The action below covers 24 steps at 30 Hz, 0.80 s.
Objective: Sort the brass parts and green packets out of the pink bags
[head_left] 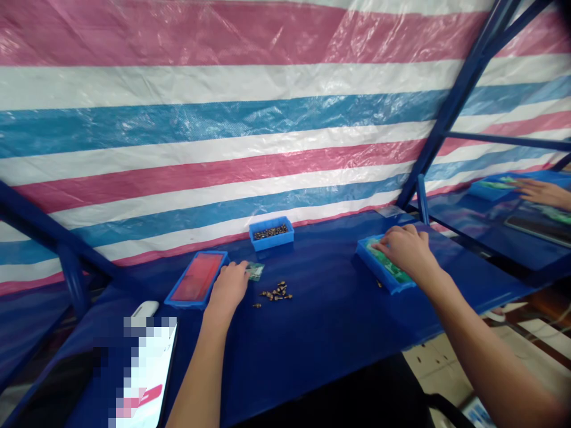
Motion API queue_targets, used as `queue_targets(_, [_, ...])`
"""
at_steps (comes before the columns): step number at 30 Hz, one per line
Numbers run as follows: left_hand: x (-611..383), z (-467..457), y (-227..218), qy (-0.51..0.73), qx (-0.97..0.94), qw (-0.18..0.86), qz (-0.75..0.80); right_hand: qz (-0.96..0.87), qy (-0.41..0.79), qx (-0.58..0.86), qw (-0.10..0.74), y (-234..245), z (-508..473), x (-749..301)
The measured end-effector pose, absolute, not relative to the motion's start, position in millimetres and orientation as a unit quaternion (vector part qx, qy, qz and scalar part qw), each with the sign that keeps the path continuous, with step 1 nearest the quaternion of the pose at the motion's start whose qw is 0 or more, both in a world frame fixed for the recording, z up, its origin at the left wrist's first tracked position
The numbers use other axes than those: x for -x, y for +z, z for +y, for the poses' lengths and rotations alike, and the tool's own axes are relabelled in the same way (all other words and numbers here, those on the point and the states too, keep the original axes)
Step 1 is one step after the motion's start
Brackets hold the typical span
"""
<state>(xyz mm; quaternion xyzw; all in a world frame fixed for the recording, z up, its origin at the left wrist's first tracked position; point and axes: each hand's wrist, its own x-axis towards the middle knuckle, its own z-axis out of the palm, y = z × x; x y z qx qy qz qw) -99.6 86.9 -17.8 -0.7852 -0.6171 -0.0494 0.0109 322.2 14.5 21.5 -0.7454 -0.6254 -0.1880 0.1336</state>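
My left hand [231,284] is on the table beside a blue tray with a flat red piece [198,277] in it. Its fingers are closed at the edge of a small clear plastic packet [256,271] with some green on it. My right hand [407,248] reaches over the rim of another blue tray [394,288], which holds green pieces [386,261]. Its fingers are bent and pinched together at the green pieces, and their tips are partly hidden. Between the hands lies a loose group of small brass-coloured metal parts [280,291].
A blue bin [273,241] with many small metal parts stands at the back. To the left are a lit phone [156,368] and a white object [146,309]. Blue frame posts [430,160] flank the table. At far right, another person's hand [542,193] is near a blue tray [488,189].
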Motion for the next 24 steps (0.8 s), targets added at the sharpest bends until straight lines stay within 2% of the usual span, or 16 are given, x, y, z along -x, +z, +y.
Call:
queue_targets(3, [98.1, 87.8, -20.1, -0.063, 0.784, -0.007, -0.617, -0.613, -0.266, 0.717, 0.199, 36.3, 10.7, -296.2])
queue_targets(5, [94.5, 90.8, -22.8, -0.101, 0.768, -0.034, -0.631, -0.631, -0.267, 0.686, 0.246, 39.7, 15.7, -268.4])
queue_targets(7, [90.6, 95.2, -26.9, -0.161, 0.739, -0.089, -0.648, -0.7, -0.213, 0.627, 0.269, 33.6, 27.5, -234.8])
queue_targets(12, [88.9, 105.4, -39.2, -0.248, 0.693, -0.2, -0.647, -0.855, -0.049, 0.453, 0.248, -5.1, 68.5, -159.8])
queue_targets(20, [80.2, 105.5, -41.1, -0.383, 0.634, -0.357, -0.569, -0.812, 0.062, 0.449, 0.367, -32.3, 77.4, -150.6])
queue_targets(24, [59.7, 90.8, -32.4, -0.417, 0.591, -0.499, -0.476, -0.759, 0.204, 0.475, 0.396, -30.7, 66.4, -157.1])
